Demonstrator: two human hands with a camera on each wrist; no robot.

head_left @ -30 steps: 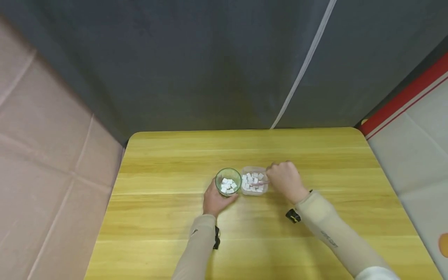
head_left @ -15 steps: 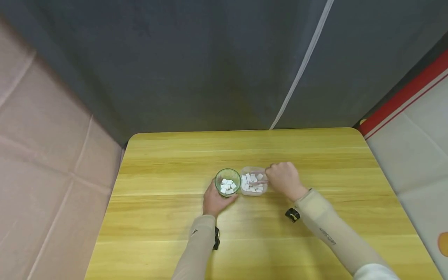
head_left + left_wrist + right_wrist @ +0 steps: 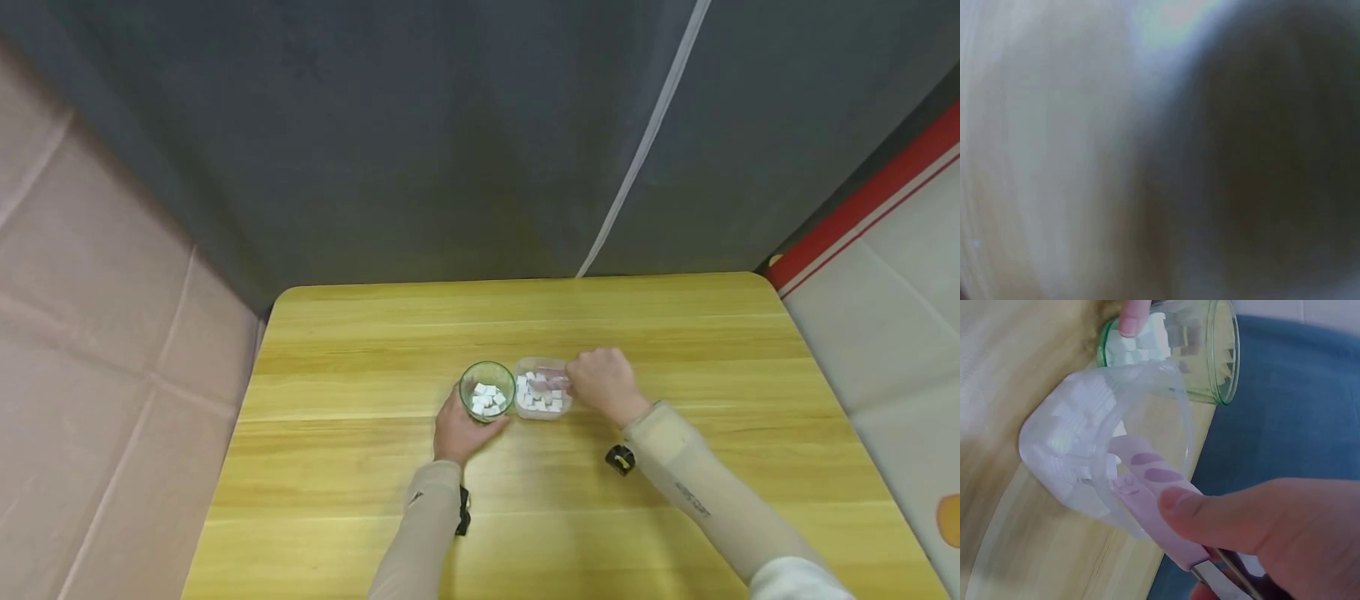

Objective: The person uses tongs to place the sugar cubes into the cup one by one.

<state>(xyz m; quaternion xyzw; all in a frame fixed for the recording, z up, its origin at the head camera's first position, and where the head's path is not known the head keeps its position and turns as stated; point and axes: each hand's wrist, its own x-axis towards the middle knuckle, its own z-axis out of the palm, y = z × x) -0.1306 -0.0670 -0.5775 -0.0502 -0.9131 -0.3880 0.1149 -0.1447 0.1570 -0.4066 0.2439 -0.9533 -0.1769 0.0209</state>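
A clear green-tinted glass (image 3: pixel 474 377) stands upright on the table and holds several white cubes (image 3: pixel 488 400). My left hand (image 3: pixel 459 432) grips it around its near left side, and a fingertip of that hand shows against the glass in the right wrist view. Just right of the glass, a translucent plastic container (image 3: pixel 542 363) holds more white cubes (image 3: pixel 534 402). Held in my right hand (image 3: pixel 603 383) are pink-tipped metal tongs (image 3: pixel 1159 522), thumb on a pink arm. Their tips reach inside the container among the cubes; whether they pinch one is hidden. The left wrist view is only blur.
The glass and container sit side by side on a wood-grain table (image 3: pixel 360 500). Behind its far edge hangs a dark grey curtain (image 3: pixel 420 150). A pinkish padded wall (image 3: pixel 112 350) rises at the left, a pale panel (image 3: pixel 892 333) at the right.
My right hand has shifted slightly left, and the tongs' tips have moved up and farther across the container, their arms now closer together. The left hand and glass stay put.
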